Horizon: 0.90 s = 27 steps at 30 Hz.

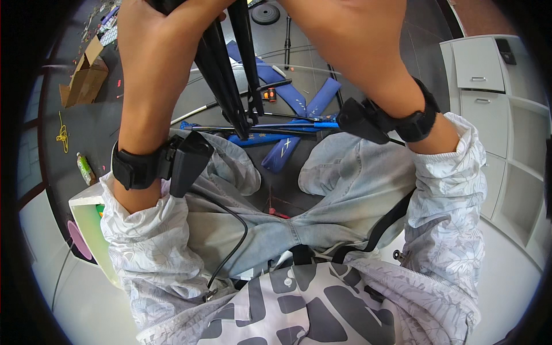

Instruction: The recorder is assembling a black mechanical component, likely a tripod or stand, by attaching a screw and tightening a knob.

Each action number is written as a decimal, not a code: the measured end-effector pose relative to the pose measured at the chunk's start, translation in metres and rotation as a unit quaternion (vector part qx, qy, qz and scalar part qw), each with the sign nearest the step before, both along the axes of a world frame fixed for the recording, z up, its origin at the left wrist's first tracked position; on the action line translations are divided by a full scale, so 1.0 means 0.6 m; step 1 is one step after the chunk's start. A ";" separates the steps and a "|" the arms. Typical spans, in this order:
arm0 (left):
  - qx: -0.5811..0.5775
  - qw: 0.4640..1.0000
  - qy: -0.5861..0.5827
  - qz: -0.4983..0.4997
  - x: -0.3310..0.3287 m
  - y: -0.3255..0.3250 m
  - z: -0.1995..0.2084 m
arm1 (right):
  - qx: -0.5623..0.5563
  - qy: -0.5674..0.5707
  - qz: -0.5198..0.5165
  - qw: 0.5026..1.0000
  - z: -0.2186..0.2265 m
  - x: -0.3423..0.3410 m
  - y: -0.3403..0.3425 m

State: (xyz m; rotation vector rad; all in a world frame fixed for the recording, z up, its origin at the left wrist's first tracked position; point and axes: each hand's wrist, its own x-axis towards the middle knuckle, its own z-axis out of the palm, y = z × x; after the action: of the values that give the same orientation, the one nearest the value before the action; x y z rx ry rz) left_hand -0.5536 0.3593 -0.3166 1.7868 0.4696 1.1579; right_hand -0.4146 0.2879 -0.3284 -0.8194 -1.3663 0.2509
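The stand [217, 75] is between the forearms, over the floor [92, 129], its black legs slanting down just ahead of the jeans [339, 167]. It is likely stiff and fairly light for its length, smooth enough to slide in a loose palm, and its legs may swing apart at the joints. Taking hold round the gathered legs near the top looks surest. The left hand [164, 26] is closed round that upper part. The right hand [345, 20] is cut off by the view's top edge, so I cannot tell whether it grips anything. The stand's top is also cut off, and whether its lower ends touch the rods [276, 85] is unclear. Beyond, blue strips [325, 96] overlap, hiding one another's ends; items [108, 35] toward the floor's far left corner are too small to name.
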 end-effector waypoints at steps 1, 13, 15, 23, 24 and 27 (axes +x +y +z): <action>-0.007 1.000 -0.003 0.014 -0.002 -0.004 -0.002 | 0.013 0.003 -0.005 1.000 -0.005 0.004 0.001; -0.106 0.991 0.014 -0.076 0.001 -0.009 0.010 | 0.075 -0.362 -0.240 0.898 0.028 0.020 -0.007; -0.054 0.995 0.011 -0.084 -0.002 -0.005 -0.002 | 0.077 -0.364 -0.242 0.896 0.027 0.014 -0.011; -0.089 0.993 -0.012 -0.072 -0.001 -0.012 0.002 | -0.044 -0.384 -0.181 0.904 0.048 0.027 -0.031; -0.115 0.990 -0.010 -0.079 -0.002 -0.012 0.000 | -0.042 -0.384 -0.179 0.905 0.047 0.025 -0.033; -0.101 0.992 -0.002 -0.081 -0.003 -0.007 -0.007 | -0.064 -0.281 -0.180 0.941 0.044 0.016 -0.037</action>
State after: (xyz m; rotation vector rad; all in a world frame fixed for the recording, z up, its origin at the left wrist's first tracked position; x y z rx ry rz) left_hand -0.5553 0.3554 -0.3208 1.6148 0.4163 0.9658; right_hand -0.4049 0.2656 -0.3022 -1.2968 -1.7013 -0.2022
